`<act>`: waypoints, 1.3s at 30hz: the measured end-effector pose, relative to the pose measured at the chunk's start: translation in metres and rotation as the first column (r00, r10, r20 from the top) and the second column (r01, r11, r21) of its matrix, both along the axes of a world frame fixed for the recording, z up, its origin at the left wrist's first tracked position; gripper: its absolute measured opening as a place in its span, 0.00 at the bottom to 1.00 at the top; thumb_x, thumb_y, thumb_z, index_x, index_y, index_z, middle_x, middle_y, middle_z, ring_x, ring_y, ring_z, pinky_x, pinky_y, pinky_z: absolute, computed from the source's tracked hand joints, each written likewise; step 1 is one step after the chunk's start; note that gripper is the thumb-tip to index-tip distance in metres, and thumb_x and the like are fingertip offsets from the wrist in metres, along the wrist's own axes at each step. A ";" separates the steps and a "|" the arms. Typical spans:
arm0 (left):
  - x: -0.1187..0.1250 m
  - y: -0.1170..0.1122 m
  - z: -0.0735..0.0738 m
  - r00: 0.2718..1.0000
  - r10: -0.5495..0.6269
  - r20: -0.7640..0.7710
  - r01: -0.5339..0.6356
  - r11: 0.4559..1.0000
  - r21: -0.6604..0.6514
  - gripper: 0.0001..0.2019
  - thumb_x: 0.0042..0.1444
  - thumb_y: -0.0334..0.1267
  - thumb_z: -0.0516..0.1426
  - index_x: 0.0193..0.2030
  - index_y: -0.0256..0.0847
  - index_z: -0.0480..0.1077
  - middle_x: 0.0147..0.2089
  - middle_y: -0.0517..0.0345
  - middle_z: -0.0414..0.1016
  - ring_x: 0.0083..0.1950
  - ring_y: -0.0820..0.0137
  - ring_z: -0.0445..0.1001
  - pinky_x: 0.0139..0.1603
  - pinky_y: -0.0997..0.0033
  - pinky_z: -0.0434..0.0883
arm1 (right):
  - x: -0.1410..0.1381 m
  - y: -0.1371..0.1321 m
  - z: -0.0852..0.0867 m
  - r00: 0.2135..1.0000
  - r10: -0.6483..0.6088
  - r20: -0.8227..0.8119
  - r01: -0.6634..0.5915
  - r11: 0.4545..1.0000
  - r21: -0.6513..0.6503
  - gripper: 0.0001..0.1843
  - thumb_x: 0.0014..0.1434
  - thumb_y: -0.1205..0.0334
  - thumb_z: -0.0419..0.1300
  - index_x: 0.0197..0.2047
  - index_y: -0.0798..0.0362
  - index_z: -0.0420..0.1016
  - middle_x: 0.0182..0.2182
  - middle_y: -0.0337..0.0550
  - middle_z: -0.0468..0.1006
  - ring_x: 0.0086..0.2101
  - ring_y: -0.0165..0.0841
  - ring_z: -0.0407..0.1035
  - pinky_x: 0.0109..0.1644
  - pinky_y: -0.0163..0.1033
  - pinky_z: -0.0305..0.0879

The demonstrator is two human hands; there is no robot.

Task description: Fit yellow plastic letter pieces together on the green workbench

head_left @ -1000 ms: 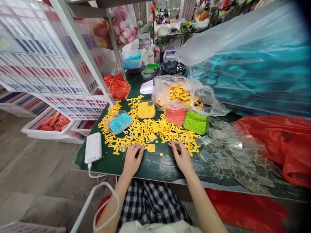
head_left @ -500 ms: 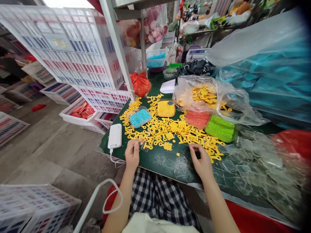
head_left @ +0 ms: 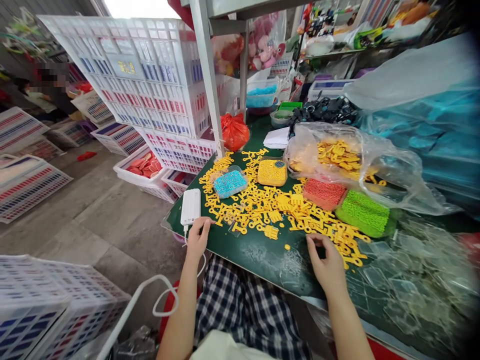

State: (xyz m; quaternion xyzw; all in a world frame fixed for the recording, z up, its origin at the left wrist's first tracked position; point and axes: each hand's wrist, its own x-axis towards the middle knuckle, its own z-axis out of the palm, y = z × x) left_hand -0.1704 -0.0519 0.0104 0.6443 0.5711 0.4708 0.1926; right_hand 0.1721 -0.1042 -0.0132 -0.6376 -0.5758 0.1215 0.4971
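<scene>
My left hand (head_left: 198, 237) is at the table's left front edge, just below a white power bank (head_left: 191, 206) with a cable plugged in. Its thumb and forefinger are pinched beside a small yellow plastic piece (head_left: 218, 223); what is between them, if anything, is too small to make out. My right hand (head_left: 327, 257) hovers by the front of the spread yellow plastic pieces (head_left: 258, 212), thumb and forefinger bent into a ring with tips together. Anything they hold is hidden. A small yellow disc (head_left: 287, 247) lies to its left.
Boxes of blue beads (head_left: 230, 183), yellow beads (head_left: 272, 171), red beads (head_left: 324, 193) and green beads (head_left: 363, 212) stand behind the pieces. Clear plastic pieces (head_left: 408, 280) cover the right side. A bag of yellow parts (head_left: 339, 155) lies behind. Stacked crates (head_left: 150, 100) rise at the left.
The view has turned left, so the table sits further right in it. My left hand has moved left, closer to the power bank. My right hand keeps its pinch near the same place.
</scene>
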 end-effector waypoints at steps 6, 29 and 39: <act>0.010 -0.002 0.009 0.979 -0.193 -0.066 0.185 0.977 -0.107 0.21 0.64 0.53 0.51 0.32 0.41 0.76 0.31 0.55 0.78 0.35 0.67 0.76 0.39 0.66 0.73 | -0.001 0.000 -0.001 1.000 0.012 0.005 -0.012 1.000 -0.001 0.17 0.63 0.45 0.53 0.36 0.49 0.71 0.34 0.45 0.77 0.35 0.38 0.71 0.40 0.43 0.68; 0.125 0.014 0.000 0.771 -0.468 -0.432 0.516 0.857 -0.009 0.13 0.66 0.36 0.51 0.53 0.45 0.73 0.49 0.51 0.76 0.52 0.62 0.71 0.54 0.55 0.67 | -0.030 0.050 0.023 0.871 0.321 0.371 -0.287 0.947 -0.146 0.04 0.59 0.61 0.64 0.34 0.45 0.82 0.36 0.44 0.76 0.41 0.41 0.66 0.43 0.46 0.66; 0.131 0.015 -0.002 0.754 -0.352 -0.555 0.478 0.873 0.095 0.12 0.65 0.36 0.51 0.51 0.44 0.72 0.48 0.50 0.76 0.51 0.59 0.71 0.55 0.53 0.65 | -0.030 0.045 0.029 0.864 0.326 0.384 -0.300 0.945 -0.128 0.04 0.59 0.62 0.64 0.35 0.46 0.82 0.38 0.44 0.76 0.42 0.41 0.64 0.46 0.47 0.67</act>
